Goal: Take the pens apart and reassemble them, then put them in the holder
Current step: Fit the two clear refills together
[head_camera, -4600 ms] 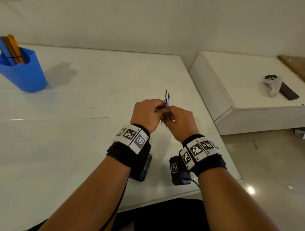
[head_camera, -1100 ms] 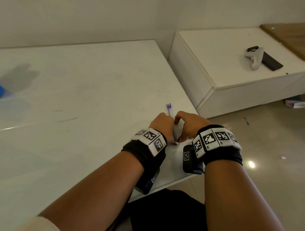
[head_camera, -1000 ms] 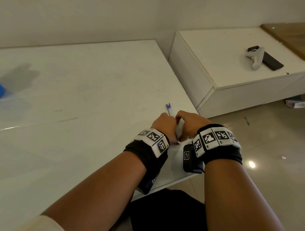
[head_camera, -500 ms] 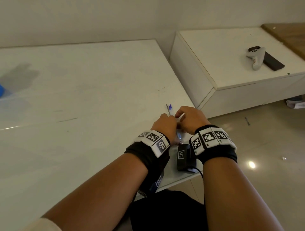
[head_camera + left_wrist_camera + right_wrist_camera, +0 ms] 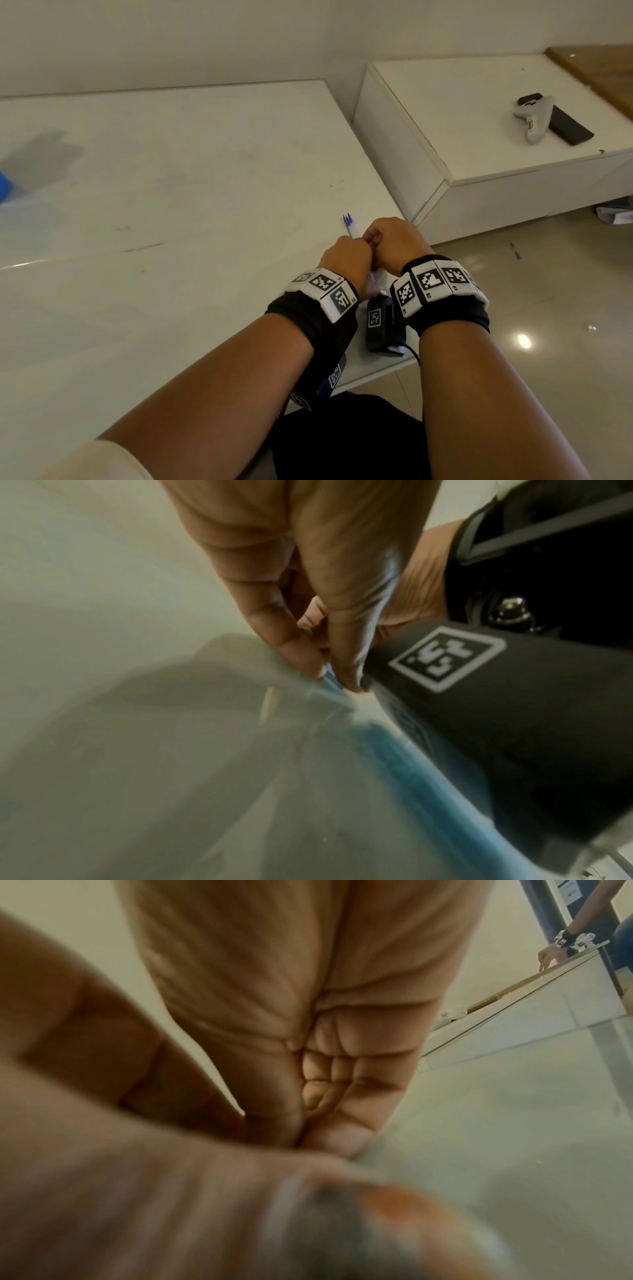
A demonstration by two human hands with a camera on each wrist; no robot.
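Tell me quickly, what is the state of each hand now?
Left hand: fingers pinch a blue pen part low over the table.
Right hand: fingers curled; what it holds cannot be told.

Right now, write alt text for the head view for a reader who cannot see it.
Two hands, the left hand and right hand, meet over pen parts near the corner of a white table. A controller lies on a low white cabinet to the right.

left hand [image 5: 347, 262] + right hand [image 5: 399, 245] | together on pen [image 5: 348, 222] | table [image 5: 171, 171] edge
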